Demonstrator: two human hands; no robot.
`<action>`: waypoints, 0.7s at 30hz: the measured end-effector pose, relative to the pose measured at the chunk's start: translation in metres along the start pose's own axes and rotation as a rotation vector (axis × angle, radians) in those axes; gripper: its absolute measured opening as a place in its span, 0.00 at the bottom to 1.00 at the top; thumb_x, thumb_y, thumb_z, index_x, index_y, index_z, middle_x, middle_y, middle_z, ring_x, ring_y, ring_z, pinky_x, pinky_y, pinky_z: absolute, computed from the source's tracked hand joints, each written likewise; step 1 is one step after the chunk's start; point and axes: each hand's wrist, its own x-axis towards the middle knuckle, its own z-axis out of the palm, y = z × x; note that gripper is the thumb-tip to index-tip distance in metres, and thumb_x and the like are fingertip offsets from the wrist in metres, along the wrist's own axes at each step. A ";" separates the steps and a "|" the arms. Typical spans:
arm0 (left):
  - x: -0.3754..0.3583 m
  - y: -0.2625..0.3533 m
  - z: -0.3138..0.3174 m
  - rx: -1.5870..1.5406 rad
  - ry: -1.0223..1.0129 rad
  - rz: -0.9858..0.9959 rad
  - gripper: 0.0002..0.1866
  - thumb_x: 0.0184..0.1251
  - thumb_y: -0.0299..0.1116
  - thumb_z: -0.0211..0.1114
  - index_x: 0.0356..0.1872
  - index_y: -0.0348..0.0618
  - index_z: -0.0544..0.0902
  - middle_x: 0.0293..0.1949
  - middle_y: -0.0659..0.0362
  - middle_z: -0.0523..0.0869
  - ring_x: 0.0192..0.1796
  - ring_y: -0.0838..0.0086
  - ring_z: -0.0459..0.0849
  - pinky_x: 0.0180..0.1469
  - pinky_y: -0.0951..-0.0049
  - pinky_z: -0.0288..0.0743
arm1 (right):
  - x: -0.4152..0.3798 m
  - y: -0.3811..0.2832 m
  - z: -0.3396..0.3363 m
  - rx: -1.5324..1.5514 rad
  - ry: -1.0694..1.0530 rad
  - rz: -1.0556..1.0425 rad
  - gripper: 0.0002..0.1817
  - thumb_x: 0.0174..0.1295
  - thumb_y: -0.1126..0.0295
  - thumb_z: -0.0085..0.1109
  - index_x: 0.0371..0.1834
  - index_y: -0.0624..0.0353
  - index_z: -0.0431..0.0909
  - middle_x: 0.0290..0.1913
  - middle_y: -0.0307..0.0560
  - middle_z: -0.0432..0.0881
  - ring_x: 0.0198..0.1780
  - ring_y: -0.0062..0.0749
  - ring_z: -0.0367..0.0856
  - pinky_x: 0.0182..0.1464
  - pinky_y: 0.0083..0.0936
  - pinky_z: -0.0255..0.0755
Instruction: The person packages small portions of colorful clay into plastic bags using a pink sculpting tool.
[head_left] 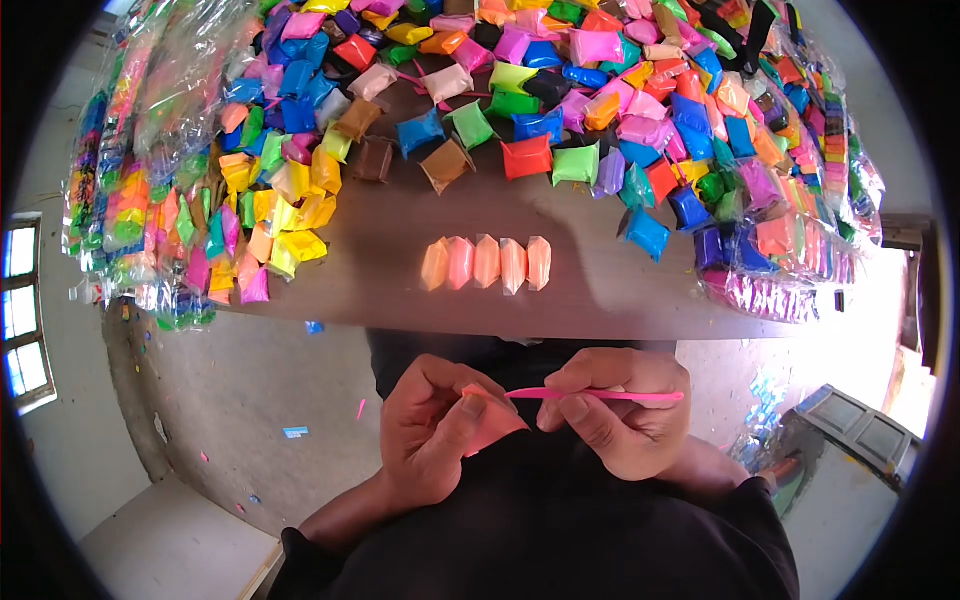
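My left hand (435, 430) pinches a small peach-coloured clay packet (495, 425) between thumb and fingers, its pointed corner sticking out to the right. Level with it, my right hand (625, 415) grips a pink plastic modelling knife (640, 396), thumb below and fingers above. The knife's thin tip reaches left to the upper edge of the packet. Both hands are in front of my body, just below the table's near edge. On the table ahead lies a short row of peach and orange clay packets (487, 262), side by side.
Many colourful clay packets (575, 164) are heaped across the far part of the brown table (400, 220). Clear plastic sleeves of packets stack at the left (150, 180) and at the right (790, 265). Scraps lie on the floor (300, 380). A grey metal-framed object (850, 425) stands at lower right.
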 end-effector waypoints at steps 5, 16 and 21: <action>-0.002 0.007 0.000 0.015 -0.066 0.004 0.07 0.82 0.27 0.56 0.50 0.34 0.72 0.48 0.49 0.86 0.47 0.77 0.85 0.52 0.76 0.79 | 0.000 0.001 0.004 0.076 0.020 0.010 0.08 0.69 0.81 0.64 0.49 0.69 0.85 0.32 0.50 0.89 0.34 0.28 0.90 0.38 0.21 0.81; -0.006 0.001 -0.001 0.040 -0.051 0.000 0.08 0.81 0.29 0.58 0.50 0.34 0.73 0.46 0.53 0.85 0.42 0.83 0.82 0.48 0.79 0.77 | 0.000 0.003 0.008 0.077 0.026 0.039 0.07 0.69 0.79 0.64 0.48 0.68 0.85 0.33 0.50 0.89 0.34 0.27 0.89 0.38 0.21 0.81; -0.005 0.001 0.000 0.047 -0.054 0.028 0.07 0.81 0.28 0.58 0.49 0.34 0.74 0.46 0.53 0.85 0.42 0.82 0.81 0.48 0.79 0.77 | 0.000 0.003 0.008 0.084 0.017 0.048 0.07 0.69 0.79 0.64 0.48 0.68 0.85 0.33 0.49 0.89 0.34 0.27 0.89 0.37 0.21 0.81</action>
